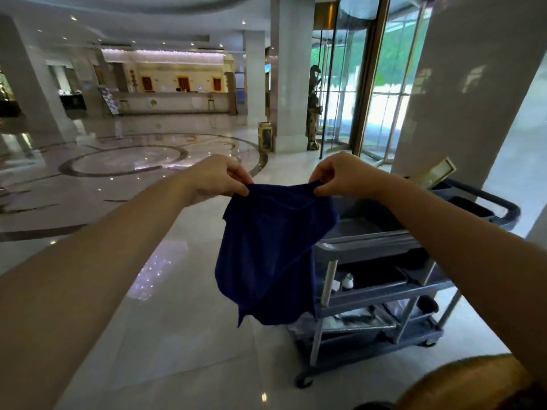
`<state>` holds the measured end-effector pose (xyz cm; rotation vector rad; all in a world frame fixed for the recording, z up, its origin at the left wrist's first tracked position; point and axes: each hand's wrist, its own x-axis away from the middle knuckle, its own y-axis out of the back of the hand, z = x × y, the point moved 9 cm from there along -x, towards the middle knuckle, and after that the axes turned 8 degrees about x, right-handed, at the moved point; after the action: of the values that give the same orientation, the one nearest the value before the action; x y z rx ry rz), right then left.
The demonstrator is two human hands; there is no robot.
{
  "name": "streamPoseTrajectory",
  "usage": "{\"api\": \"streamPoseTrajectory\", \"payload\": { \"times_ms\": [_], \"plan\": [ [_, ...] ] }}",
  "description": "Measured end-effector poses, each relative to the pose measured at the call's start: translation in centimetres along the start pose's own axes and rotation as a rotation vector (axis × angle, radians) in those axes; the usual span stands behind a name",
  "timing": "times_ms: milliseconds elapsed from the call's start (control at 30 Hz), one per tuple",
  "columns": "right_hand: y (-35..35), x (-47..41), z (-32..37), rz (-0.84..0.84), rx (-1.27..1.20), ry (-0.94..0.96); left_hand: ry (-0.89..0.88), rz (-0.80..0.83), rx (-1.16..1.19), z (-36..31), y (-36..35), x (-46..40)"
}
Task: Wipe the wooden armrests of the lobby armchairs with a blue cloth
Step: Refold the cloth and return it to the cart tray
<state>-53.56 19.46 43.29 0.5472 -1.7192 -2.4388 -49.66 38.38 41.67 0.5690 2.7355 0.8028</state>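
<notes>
From the head camera, polished marble floor (177, 291) spreads wide and bare to the left of and beyond the hands, out to the far reception desk (174, 102). To the right of and below the right hand stands a grey three-shelf service cart (376, 291), with a white pillar (461, 93) behind it. The left hand (217, 179) and right hand (340, 176), held apart at arm's length, each pinch a top corner of the blue cloth (272, 253) between thumb and curled fingers; the cloth hangs limp between and below them, in front of the cart's near edge
</notes>
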Motion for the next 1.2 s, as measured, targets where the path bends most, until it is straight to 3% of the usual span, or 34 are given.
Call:
{"api": "streamPoseTrajectory", "payload": {
  "times_ms": [233, 433, 533, 900, 1200],
  "plan": [
    [4.1, -11.0, -5.8, -0.169, 0.037, -0.152, -0.139, 0.137, -0.101, -2.2, 4.3, -15.3],
    [9.8, -16.8, -9.9, -0.36, 0.103, -0.283, -0.292, 0.21, -0.098, -6.6, 6.6, -26.6],
    [11.5, -18.6, -12.5, -0.376, 0.171, -0.329, -0.386, 0.259, -0.082, -8.3, 5.8, -31.4],
    [13.2, -21.7, -26.7, -0.379, 0.264, -0.554, -0.529, 0.4, 0.035, -9.1, -4.0, -47.4],
    [7.1, -21.4, -39.0, -0.224, 0.24, -0.785, -0.492, 0.637, 0.066, -4.6, -16.6, -57.1]
  ]
}}
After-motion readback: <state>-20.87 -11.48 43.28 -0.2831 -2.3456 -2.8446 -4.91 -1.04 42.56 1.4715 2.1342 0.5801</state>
